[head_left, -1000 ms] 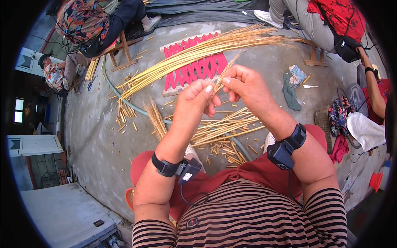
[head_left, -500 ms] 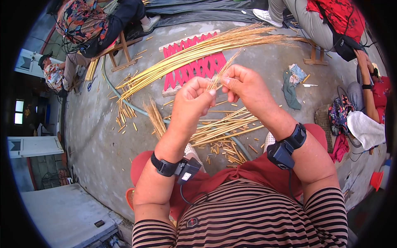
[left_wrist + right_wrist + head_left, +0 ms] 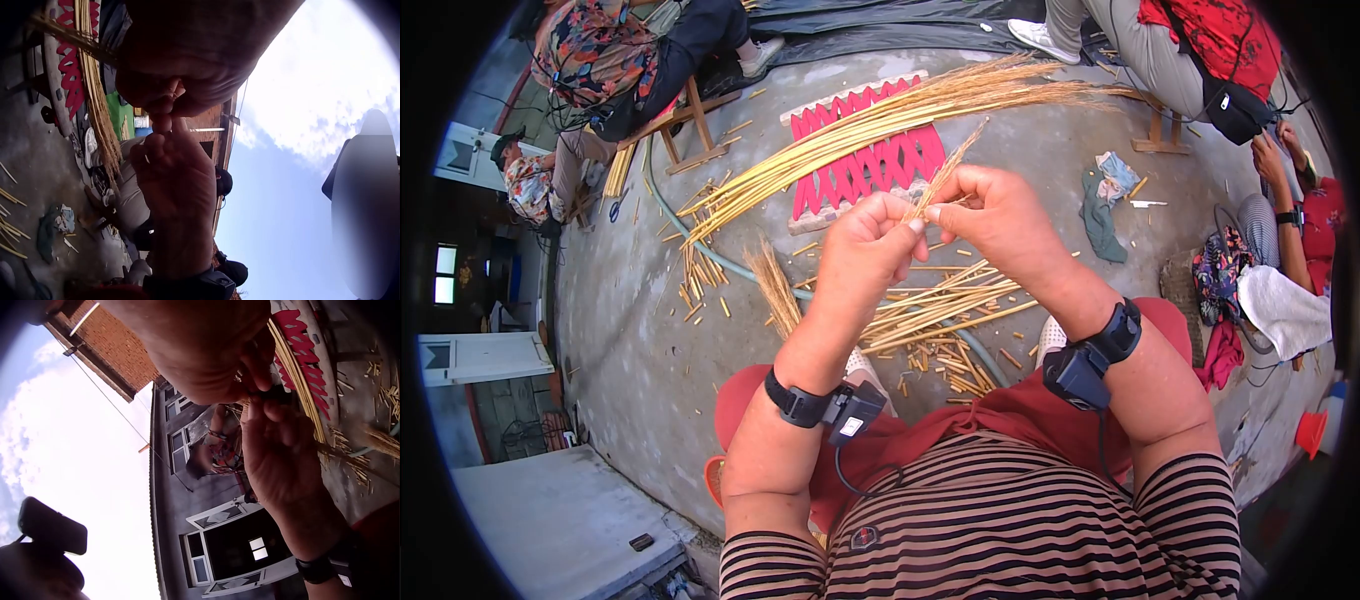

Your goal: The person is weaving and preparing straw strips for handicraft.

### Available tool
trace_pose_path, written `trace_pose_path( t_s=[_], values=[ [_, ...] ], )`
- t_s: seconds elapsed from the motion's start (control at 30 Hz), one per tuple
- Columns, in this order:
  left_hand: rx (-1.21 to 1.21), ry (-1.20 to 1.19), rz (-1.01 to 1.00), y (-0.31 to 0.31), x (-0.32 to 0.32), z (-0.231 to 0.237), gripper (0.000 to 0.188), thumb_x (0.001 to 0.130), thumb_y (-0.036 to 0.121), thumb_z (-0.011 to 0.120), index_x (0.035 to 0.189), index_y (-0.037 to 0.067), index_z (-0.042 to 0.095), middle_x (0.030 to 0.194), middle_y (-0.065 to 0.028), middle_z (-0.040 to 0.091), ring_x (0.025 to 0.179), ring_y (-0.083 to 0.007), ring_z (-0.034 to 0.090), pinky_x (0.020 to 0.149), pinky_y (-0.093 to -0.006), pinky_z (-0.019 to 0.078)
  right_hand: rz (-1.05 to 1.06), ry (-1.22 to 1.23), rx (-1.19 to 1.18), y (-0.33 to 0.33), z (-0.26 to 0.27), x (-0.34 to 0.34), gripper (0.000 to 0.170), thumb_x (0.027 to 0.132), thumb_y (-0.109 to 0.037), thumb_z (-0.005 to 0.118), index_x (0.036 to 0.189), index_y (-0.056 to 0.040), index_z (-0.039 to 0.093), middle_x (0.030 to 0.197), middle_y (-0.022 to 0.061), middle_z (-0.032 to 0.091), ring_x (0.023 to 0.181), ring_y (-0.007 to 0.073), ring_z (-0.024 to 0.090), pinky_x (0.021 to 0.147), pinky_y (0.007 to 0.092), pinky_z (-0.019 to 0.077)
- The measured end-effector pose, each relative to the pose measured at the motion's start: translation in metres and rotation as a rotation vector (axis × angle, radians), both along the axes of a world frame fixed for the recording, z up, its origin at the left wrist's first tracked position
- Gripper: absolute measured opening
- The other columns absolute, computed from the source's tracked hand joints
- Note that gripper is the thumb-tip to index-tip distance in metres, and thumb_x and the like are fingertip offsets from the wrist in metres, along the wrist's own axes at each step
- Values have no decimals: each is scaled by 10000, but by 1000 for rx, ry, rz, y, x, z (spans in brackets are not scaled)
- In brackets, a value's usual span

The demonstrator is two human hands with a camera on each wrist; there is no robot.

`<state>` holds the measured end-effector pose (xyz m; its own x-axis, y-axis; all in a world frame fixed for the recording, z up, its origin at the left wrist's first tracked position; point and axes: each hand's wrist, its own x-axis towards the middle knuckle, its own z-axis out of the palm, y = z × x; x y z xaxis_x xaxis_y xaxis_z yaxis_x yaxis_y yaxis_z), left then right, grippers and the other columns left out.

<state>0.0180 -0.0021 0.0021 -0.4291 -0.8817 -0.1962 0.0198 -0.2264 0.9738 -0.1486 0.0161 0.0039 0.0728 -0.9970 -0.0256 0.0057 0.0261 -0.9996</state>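
Note:
Out in front, both hands work on a thin feathery straw tuft. My left hand pinches its lower part between thumb and fingers. My right hand pinches the tuft beside the left thumb, its thumb pointing left. Fingertips of the two hands are close together, hiding the tuft's lower end. Beyond them, a bundle of long yellow stalks with feathery tops lies across a pink zigzag rack. In the left wrist view the right hand shows palm side, fingertips against the other hand.
Loose stalks and short cut pieces lie on the concrete by my feet. Another feathery bunch is left of them, near a grey-green hose. Cloths lie to the right. Other people sit around on low wooden stools.
My right thumb and fingers have shifted left along the tuft, toward the left thumb. The left hand has turned slightly, its thumb reaching further right. The tuft leans a bit more to the right.

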Motion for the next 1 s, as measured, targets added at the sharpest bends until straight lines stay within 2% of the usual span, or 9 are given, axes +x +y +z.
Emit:
trace_pose_path(
  t_s=[0.23,0.33,0.47,0.53,0.63,0.73,0.83,0.93,1.0],
  values=[
    [-55,-92,25,3,-4,-4,69,871,126,558,849,61,548,644,-15,583,460,-22,432,415,-150,315,-73,303,-159,1,-4,3,91,749,-72,614,779,13,607,735,137,643,634,199,620,592,312,487],
    [-53,-113,31,3,-5,-5,43,861,90,552,839,53,549,642,-18,591,476,-30,451,424,-169,337,-59,347,-132,2,-3,5,92,738,-83,612,754,4,588,738,160,633,650,276,625,593,340,488],
    [-84,-175,29,2,-5,-9,28,853,69,552,834,48,554,642,-17,598,505,-29,468,451,-182,358,-95,544,-284,0,-10,7,108,729,-108,613,749,-11,569,721,155,624,650,312,613,602,385,484],
    [-133,-192,23,1,-5,-13,44,869,91,537,845,55,544,644,-14,583,471,-25,424,424,-163,315,-119,635,-349,-2,-11,8,111,730,-118,604,755,-18,562,723,153,621,657,327,608,612,407,483],
    [-127,-179,29,1,-2,-3,56,879,103,531,847,59,540,650,-14,578,463,-22,407,415,-156,296,-249,1017,-406,-13,-12,-10,96,739,-119,581,780,-32,572,755,147,627,697,332,617,631,423,487],
    [-44,-36,14,-2,8,4,71,888,111,524,850,54,544,668,-26,586,482,-32,432,430,-162,321,-176,1294,-106,-29,-10,-35,171,752,-126,595,896,-33,596,872,176,628,800,335,610,681,408,482],
    [47,117,7,-7,15,3,94,899,124,514,861,44,548,688,-40,595,506,-51,472,461,-170,365,-87,1256,-129,-17,-14,-31,274,768,-111,595,1037,-60,605,933,182,627,864,323,609,732,386,478],
    [118,266,-22,-11,20,-2,116,915,118,477,898,26,545,748,-89,611,555,-99,536,511,-192,428,250,847,-4,-10,-25,-14,373,772,-107,610,1143,-91,575,978,179,626,877,298,617,757,355,479],
    [136,343,-6,-11,17,-1,115,917,112,469,911,22,540,777,-109,615,575,-115,550,518,-202,435,413,524,42,-4,-42,6,349,793,-141,597,1124,-33,579,988,146,640,894,286,617,794,378,484]
  ],
)
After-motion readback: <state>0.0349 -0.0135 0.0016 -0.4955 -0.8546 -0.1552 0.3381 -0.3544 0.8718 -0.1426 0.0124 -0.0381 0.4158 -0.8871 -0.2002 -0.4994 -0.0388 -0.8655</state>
